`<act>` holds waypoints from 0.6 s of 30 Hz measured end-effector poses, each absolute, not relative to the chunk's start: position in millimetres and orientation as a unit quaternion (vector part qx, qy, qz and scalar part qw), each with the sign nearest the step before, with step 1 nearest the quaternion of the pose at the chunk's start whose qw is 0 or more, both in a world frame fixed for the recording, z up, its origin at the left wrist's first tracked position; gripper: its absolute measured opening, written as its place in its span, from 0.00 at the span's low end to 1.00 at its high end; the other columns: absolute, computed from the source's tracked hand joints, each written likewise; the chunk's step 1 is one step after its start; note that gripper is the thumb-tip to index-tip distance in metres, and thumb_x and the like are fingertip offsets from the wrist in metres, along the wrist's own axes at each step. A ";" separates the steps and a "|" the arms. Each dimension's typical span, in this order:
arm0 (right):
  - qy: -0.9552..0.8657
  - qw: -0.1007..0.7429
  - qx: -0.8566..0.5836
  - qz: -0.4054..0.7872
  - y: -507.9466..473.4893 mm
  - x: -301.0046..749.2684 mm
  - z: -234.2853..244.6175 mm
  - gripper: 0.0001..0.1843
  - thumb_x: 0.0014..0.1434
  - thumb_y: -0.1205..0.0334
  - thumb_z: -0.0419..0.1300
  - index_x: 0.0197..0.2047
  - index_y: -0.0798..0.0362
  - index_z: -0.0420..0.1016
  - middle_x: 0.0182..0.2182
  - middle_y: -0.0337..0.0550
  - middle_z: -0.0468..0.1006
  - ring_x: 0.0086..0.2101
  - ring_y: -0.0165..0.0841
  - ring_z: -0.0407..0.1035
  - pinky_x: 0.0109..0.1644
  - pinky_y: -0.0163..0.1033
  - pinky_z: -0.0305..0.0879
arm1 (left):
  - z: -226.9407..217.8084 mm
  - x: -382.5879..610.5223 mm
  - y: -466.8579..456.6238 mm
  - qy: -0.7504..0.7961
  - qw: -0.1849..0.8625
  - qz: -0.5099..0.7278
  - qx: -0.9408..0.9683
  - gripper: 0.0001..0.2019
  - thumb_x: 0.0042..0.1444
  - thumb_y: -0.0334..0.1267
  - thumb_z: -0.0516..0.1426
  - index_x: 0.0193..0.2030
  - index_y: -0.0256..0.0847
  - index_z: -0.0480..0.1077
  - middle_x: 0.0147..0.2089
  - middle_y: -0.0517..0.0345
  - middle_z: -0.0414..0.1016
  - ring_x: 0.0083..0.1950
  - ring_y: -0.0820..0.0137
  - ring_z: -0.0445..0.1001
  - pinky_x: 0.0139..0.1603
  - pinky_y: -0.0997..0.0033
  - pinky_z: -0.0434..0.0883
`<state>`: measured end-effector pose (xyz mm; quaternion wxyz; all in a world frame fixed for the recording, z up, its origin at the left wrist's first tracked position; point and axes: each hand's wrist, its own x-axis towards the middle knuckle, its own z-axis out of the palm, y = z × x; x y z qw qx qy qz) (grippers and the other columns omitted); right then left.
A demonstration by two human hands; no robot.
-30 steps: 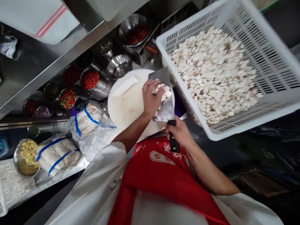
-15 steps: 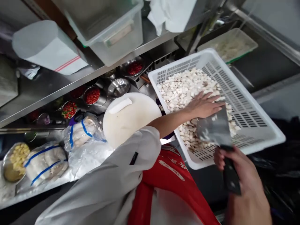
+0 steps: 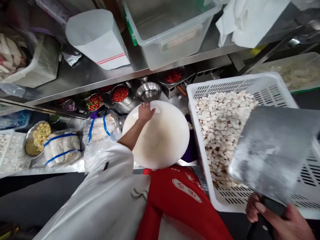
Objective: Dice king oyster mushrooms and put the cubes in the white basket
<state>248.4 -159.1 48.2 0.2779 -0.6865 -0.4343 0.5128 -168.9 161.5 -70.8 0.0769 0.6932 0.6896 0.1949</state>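
My left hand (image 3: pixel 145 112) reaches across the round white cutting board (image 3: pixel 162 140) and rests on a white strip of food (image 3: pixel 156 110) at its far edge, fingers curled over it. My right hand (image 3: pixel 277 220) grips the black handle of a broad steel cleaver (image 3: pixel 272 153), raised close to the camera over the white plastic basket (image 3: pixel 280 86). The basket holds several white diced cubes (image 3: pixel 220 123). The cleaver blade hides part of the basket.
Steel bowls of chopped red chilli (image 3: pixel 119 94) and other seasonings line the back of the counter. Plastic bags with blue bands (image 3: pixel 100 128) lie left of the board, beside a bowl of yellow pieces (image 3: pixel 37 136). A shelf above carries a clear tub (image 3: pixel 170 30) and a folded cloth (image 3: pixel 100 40).
My left hand has left the basket and moved back to the far edge of the cutting board. The cleaver has risen nearer the camera, with the cubes gone from its blade.
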 end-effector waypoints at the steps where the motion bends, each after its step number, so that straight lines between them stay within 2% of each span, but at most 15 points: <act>1: -0.407 0.287 -0.689 0.527 -139.9 238.7 51.3 0.08 0.57 0.45 0.57 0.33 0.38 0.66 0.17 0.42 0.66 0.18 0.44 0.65 0.22 0.51 0.61 | -76.1 -192.4 149.0 0.688 0.075 0.170 0.702 0.23 0.59 0.49 0.59 0.53 0.31 0.71 0.54 0.34 0.74 0.56 0.49 0.70 0.57 0.44 0.65; 3: -0.416 0.253 -0.668 0.562 -104.5 212.5 54.2 0.11 0.57 0.46 0.60 0.35 0.41 0.67 0.19 0.41 0.70 0.20 0.43 0.67 0.23 0.49 0.64 | -83.2 -219.0 116.7 0.651 0.079 0.142 0.742 0.19 0.61 0.44 0.57 0.54 0.33 0.70 0.54 0.37 0.74 0.56 0.52 0.70 0.57 0.48 0.65; 6: -0.516 0.163 -0.615 0.573 -62.2 164.9 46.9 0.11 0.62 0.47 0.56 0.36 0.45 0.66 0.20 0.38 0.72 0.21 0.39 0.69 0.26 0.44 0.66 | -87.5 -227.5 61.4 0.546 0.119 0.136 0.818 0.11 0.64 0.36 0.53 0.49 0.38 0.72 0.51 0.46 0.77 0.55 0.60 0.72 0.58 0.55 0.66; 8: -0.612 0.098 -0.604 0.502 -41.5 134.9 34.6 0.11 0.63 0.49 0.53 0.40 0.47 0.67 0.21 0.38 0.74 0.22 0.39 0.70 0.27 0.42 0.64 | -88.5 -229.8 25.2 0.464 0.153 0.139 0.861 0.10 0.64 0.34 0.52 0.47 0.40 0.73 0.52 0.48 0.77 0.57 0.62 0.71 0.61 0.56 0.66; 11: -0.733 0.039 -0.551 0.397 -21.7 101.2 11.9 0.14 0.64 0.56 0.48 0.49 0.51 0.67 0.32 0.47 0.81 0.32 0.42 0.76 0.34 0.42 0.66 | -88.6 -239.5 -20.4 0.410 0.167 0.145 0.885 0.13 0.62 0.33 0.54 0.51 0.43 0.73 0.58 0.50 0.75 0.65 0.62 0.66 0.68 0.50 0.60; 14: -0.788 -0.026 -0.504 0.352 -14.7 82.9 -2.7 0.14 0.66 0.59 0.45 0.48 0.54 0.67 0.37 0.52 0.81 0.36 0.44 0.77 0.37 0.42 0.65 | -87.9 -245.6 -45.6 0.459 0.170 0.154 0.858 0.16 0.59 0.34 0.55 0.54 0.44 0.72 0.62 0.48 0.71 0.68 0.59 0.62 0.68 0.47 0.61; 18: -0.801 -0.066 -0.485 0.343 -20.8 73.0 5.3 0.14 0.69 0.58 0.43 0.46 0.53 0.66 0.36 0.50 0.80 0.34 0.43 0.77 0.35 0.42 0.64 | -91.3 -235.7 -49.3 0.536 0.191 0.171 0.804 0.17 0.58 0.46 0.59 0.51 0.43 0.75 0.55 0.45 0.74 0.61 0.56 0.67 0.60 0.51 0.67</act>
